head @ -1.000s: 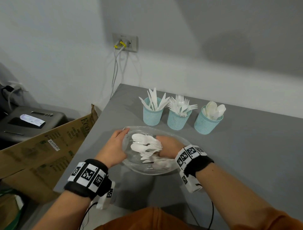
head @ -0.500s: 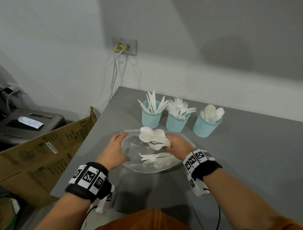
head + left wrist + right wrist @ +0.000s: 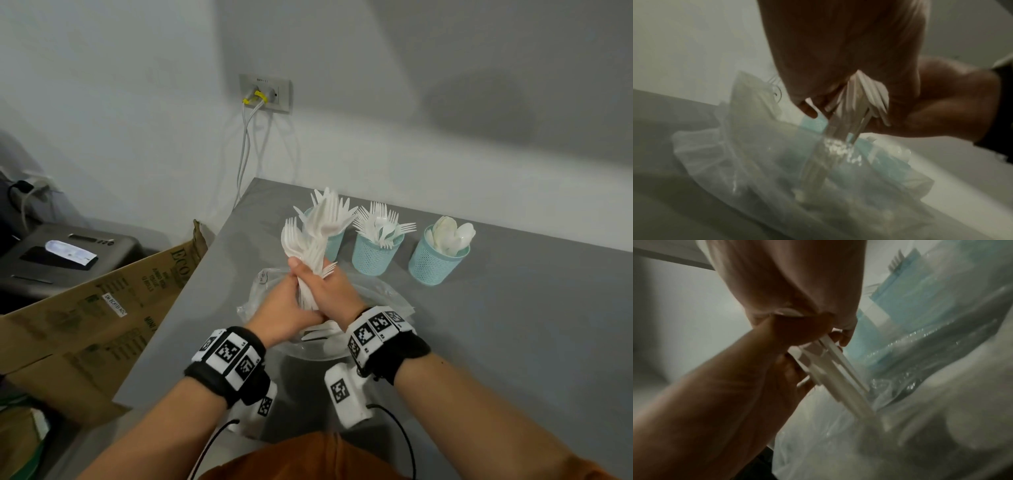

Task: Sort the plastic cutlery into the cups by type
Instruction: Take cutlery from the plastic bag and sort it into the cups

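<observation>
1. Right hand (image 3: 325, 287) clenched round a bundle of white plastic cutlery (image 3: 315, 233), held upright over the clear bowl (image 3: 394, 301); heads fanned out at the top, fork tines plain among them, the rest too blurred to sort by type.
2. Left hand (image 3: 284, 308) pressed against the lower part of the same bundle, fingers curled about the handles, touching the right hand.
3. Seen from the left wrist: handle ends (image 3: 867, 97) sticking out below the closed fingers (image 3: 838, 56), directly above the bowl's plastic (image 3: 756, 162).
4. Seen from the right wrist: long white handles (image 3: 838, 374) running down from the grip toward the bowl wall (image 3: 920, 386).
5. A few white pieces (image 3: 322, 334) left lying in the bowl, partly hidden behind the wrists.
6. Three teal mesh cups in a row at the far side of the grey table (image 3: 513, 342): left cup (image 3: 334, 245) mostly hidden behind the raised bundle, middle cup (image 3: 371, 255) full of forks, right cup (image 3: 433, 265) full of spoons.
7. Bowl near the table's front edge, between the person and the cups.
8. Off the table to the left: a cardboard box (image 3: 85, 315).
</observation>
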Demonstrator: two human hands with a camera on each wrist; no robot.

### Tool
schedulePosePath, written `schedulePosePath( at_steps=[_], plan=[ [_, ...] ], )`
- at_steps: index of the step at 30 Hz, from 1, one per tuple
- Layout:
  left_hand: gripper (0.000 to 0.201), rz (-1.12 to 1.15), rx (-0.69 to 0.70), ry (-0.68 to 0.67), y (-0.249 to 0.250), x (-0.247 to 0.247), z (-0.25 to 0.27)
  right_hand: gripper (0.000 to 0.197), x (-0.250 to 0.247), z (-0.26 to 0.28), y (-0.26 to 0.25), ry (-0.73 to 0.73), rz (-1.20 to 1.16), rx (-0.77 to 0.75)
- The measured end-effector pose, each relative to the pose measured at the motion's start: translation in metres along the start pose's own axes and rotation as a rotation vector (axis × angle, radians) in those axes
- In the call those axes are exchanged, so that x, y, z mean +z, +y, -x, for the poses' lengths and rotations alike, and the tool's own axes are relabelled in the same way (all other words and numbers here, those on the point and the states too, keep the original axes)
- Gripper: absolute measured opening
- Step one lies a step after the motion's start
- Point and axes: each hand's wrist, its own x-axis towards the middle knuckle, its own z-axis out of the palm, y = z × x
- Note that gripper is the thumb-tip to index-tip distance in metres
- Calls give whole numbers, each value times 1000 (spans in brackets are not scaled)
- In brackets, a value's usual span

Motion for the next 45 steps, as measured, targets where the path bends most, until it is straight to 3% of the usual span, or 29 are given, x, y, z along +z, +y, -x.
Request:
schedulePosePath(
  at_steps=[3,7,9,13,17,18,21,24,29,33,35,37,39,42,45],
  plan=[
    [73,23,55,18,-3,6,-7,31,4,0,7,-1,56,-4],
    [62,131,64,50,-5,9,-11,52,3,2,10,20,17,67],
    [63,113,87,47,-8,11,-10,51,2,5,10,8,-29,99],
    [56,114,140,30,-11,10,-6,25,-2,6,6,-29,-32,91],
    [48,142,118,64,-17,5,-6,71,-12,4,-17,39,-31,-30],
    [46,145,98,75,-20,5,-6,70,-16,4,-29,80,-83,-96],
    [19,104,52,96,-22,6,-6,35,-19,3,-60,79,-56,-231],
    [4,137,-39,137,-21,5,-4,39,-9,1,-58,-28,39,-266],
    [18,104,-98,141,-33,1,-3,31,1,-2,-11,-163,366,-170],
    [26,109,-68,79,-34,-2,-4,44,0,3,-17,-146,168,-56],
    [26,101,-74,89,-31,-3,-5,41,0,5,-27,-112,199,-226],
    [29,66,-51,103,-26,-4,-4,33,4,5,-32,-116,389,-434],
    [36,-10,-15,111,-22,-3,-5,26,8,1,-29,-117,579,-538],
    [37,137,-42,121,-22,-3,-7,12,3,-4,-29,-54,692,-575],
    [32,250,-63,117,-26,-2,-8,13,-3,-2,-24,1,614,-523]
  ],
)
